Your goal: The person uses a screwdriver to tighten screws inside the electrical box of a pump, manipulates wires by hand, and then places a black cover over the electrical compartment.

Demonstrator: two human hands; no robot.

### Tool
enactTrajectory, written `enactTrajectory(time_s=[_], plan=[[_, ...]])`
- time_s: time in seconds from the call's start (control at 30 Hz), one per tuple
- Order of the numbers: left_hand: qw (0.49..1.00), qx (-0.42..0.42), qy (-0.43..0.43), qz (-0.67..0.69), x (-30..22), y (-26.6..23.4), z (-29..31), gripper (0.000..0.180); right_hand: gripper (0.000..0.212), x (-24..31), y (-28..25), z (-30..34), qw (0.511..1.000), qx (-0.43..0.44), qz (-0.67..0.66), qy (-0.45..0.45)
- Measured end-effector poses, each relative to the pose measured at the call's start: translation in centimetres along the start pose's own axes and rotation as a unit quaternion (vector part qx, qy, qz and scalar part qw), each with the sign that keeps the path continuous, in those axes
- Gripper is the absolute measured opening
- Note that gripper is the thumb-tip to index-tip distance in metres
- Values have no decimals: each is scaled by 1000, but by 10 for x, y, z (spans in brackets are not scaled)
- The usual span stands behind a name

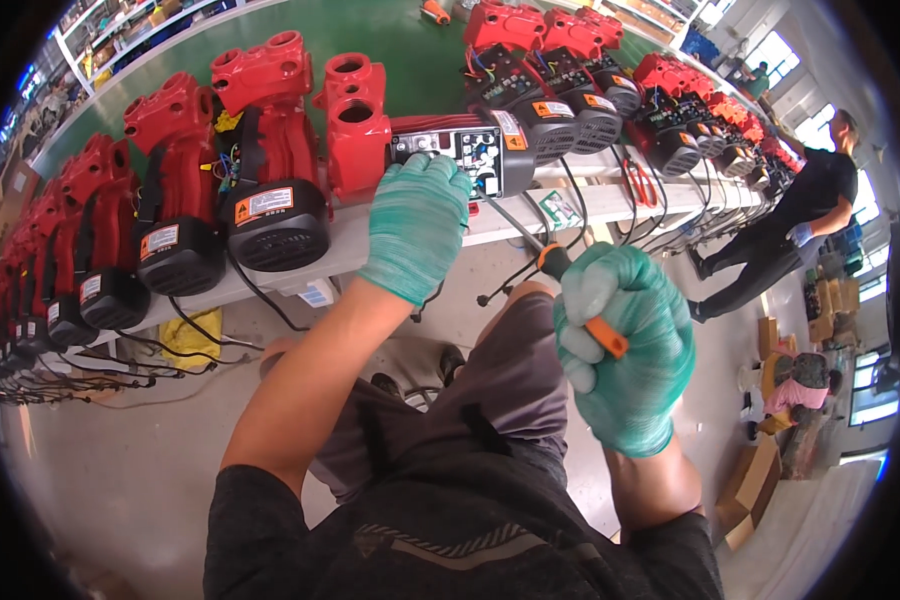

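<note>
In front of me lies a red and black power tool [358,130] with its side uncovered, showing a white and black circuit board [478,160]. My left hand [417,222], in a green glove, lies over the board's left part with fingers bent and held together against it. Under the fingers, the fingertip contact is partly hidden. Wrapped round the orange and black handle of a screwdriver [554,261] is my gloved right hand [625,345]. The screwdriver's thin shaft points up and left, its tip close to the board's lower right corner; whether it touches cannot be made out.
Similar red and black tools [277,200] line the bench [410,30] on both sides, black cables hanging off its edge. Red-handled pliers [638,183] lie to the right. A person [820,200] stands farther right; another crouches near cardboard boxes [750,490]. Yellow cloth [190,338] sits below the bench.
</note>
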State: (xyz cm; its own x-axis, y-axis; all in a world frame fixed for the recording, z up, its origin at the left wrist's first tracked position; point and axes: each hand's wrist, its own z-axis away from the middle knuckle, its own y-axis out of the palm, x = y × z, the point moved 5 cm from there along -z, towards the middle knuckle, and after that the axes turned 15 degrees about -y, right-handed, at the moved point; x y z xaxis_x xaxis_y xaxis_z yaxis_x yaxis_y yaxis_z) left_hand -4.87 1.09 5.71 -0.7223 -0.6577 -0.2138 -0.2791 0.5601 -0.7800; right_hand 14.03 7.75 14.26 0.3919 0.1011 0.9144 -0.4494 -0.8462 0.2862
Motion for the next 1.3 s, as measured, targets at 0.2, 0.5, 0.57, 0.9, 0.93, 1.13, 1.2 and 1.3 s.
enactTrajectory(time_s=[0.2, 0.5, 0.57, 0.9, 0.93, 1.13, 1.2, 1.3], plan=[[999, -16, 12, 37, 2, 1, 0, 21, 25, -2, 32, -11, 926, 286, 240, -55], [1000, 27, -5, -14, 0, -1, -2, 19, 18, 17, -10, -37, 951, 272, 148, 13], [1000, 15, -2, -9, -2, -1, -2, 19, 20, 23, -7, -41, 901, 325, 246, -145], [1000, 14, -2, 7, 2, 1, 0, 20, 46, 51, 23, -30, 688, 424, 504, -305], [1000, 14, -2, 7, 2, 1, 0, 20, 46, 46, 21, -32, 688, 425, 503, -305], [1000, 12, -7, 3, 2, 4, 0, 19, 35, 39, 10, -49, 727, 507, 412, -214], [1000, 8, -4, 1, 2, 3, 1, 17, 37, 28, 10, -39, 759, 455, 383, -265], [1000, -1, -4, 7, 1, 0, 0, 16, 31, 20, -2, -28, 835, 282, 344, -324]])
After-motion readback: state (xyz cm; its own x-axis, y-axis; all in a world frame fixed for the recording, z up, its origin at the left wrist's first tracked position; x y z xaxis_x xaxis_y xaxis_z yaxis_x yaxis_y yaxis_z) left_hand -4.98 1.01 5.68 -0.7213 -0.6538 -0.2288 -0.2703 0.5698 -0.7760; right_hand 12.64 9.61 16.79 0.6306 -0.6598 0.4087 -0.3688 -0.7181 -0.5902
